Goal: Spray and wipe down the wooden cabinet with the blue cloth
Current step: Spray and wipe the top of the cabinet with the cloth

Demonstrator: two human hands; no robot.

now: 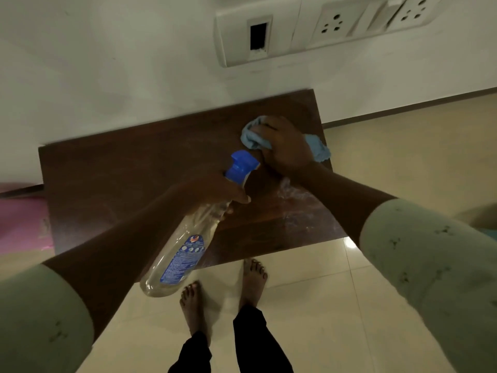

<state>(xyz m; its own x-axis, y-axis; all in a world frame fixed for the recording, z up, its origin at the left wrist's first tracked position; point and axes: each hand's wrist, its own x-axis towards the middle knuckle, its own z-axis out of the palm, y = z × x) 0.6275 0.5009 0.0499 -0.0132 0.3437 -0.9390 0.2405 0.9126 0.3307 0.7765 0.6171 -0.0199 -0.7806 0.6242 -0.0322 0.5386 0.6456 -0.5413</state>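
The dark wooden cabinet top [121, 179] stands against a white wall. My right hand [285, 146] grips the crumpled blue cloth [318, 149] and presses it on the top's far right corner. Wet spray streaks [293, 195] shine on the wood near that arm. My left hand [215, 192] holds the clear spray bottle [185, 249] by its neck, above the cabinet's front edge. Its blue nozzle [242, 164] points toward the cloth, and the bottle's base hangs over the floor.
A white switch and socket panel [322, 25] is on the wall above. Pale floor tiles [403, 157] spread to the right and front, where my bare feet [252, 281] stand. Something pink [21, 224] lies at the left of the cabinet.
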